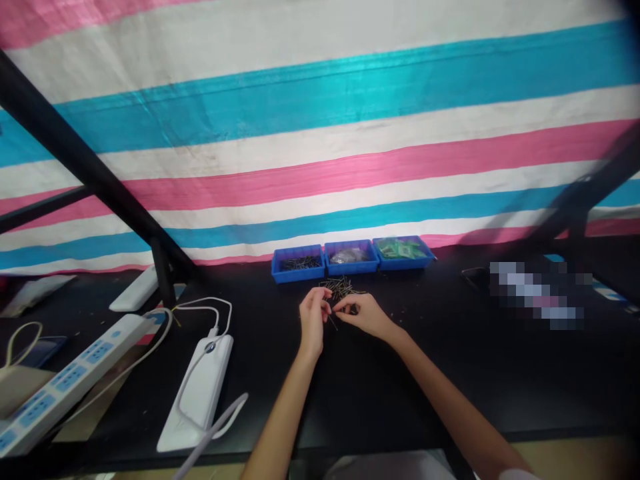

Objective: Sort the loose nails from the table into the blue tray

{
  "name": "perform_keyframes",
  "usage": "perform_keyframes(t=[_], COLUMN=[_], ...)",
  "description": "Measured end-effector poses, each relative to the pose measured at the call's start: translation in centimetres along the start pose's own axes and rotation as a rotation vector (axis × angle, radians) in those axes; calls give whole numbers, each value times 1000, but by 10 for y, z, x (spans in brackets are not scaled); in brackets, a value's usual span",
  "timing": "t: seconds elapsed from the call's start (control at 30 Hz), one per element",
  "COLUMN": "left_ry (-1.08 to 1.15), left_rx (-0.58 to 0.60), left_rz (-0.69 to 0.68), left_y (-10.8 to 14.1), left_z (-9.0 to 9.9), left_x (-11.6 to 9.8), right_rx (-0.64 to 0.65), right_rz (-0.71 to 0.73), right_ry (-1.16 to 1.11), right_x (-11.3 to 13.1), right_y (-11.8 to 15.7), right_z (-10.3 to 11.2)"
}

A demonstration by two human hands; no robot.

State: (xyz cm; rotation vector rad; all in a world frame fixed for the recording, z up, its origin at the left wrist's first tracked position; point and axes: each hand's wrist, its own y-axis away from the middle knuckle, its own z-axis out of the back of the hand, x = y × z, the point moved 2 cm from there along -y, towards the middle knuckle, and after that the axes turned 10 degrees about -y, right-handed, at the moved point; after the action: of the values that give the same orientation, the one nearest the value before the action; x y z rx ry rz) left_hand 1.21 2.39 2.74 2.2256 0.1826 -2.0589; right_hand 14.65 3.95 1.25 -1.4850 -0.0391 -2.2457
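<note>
Fingers of the left hand: the left hand (312,319) is curled inward, tips narrow and turned toward the other hand; too small to tell whether they are closed on anything.
Fingers of the right hand: the right hand (369,317) reaches across with thumb and forefinger narrow, almost meeting the left tips; what they grip, if anything, I cannot tell.
Thin piece: one slim, dark thin piece (333,323) slants out just below the meeting fingertips, toward the wearer; which hand carries it is unclear.
Loose pile: a tangled pile (339,287) of similar slim pieces lies on the surface (380,393) just beyond the fingers.
Blue trays: three stand in a row beyond the pile; the left tray (300,275) holds dark slim pieces, the middle tray (353,268) clear plastic-looking contents, the right tray (407,264) green packets.
Left of the fingers: a white power bank (196,393) with a cable, well apart; farther out, a power strip (75,381).
Step in hand: judging by the pose, close fingertip work on a single piece at the pile's near edge.
Next move calls for: probably a light, precise pinch and steady wrists, the pieces being so slender and the pile so close.
</note>
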Motion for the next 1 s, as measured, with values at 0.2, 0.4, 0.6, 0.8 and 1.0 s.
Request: perform_keyframes(t=[0.2, 0.4, 0.6, 0.8, 1.0], left_ry=[-10, -14, -7, -5, -35], left_rx=[17, 22, 23, 31, 10], left_rz=[12, 23, 21, 8, -2], left_y=[1, 1, 2, 3, 2], left_z=[-1, -2, -3, -2, -2], left_x=[-1, -2, -3, -4, -3], right_rx=[-56, -33, -5, 3, -91], right_rz=[74, 75, 64, 43, 0], right_ry=[245, 312, 383, 324, 122], right_x=[7, 10, 8, 5, 1], right_y=[5, 8, 8, 9, 7], right_z=[-5, -16, -24, -20, -9])
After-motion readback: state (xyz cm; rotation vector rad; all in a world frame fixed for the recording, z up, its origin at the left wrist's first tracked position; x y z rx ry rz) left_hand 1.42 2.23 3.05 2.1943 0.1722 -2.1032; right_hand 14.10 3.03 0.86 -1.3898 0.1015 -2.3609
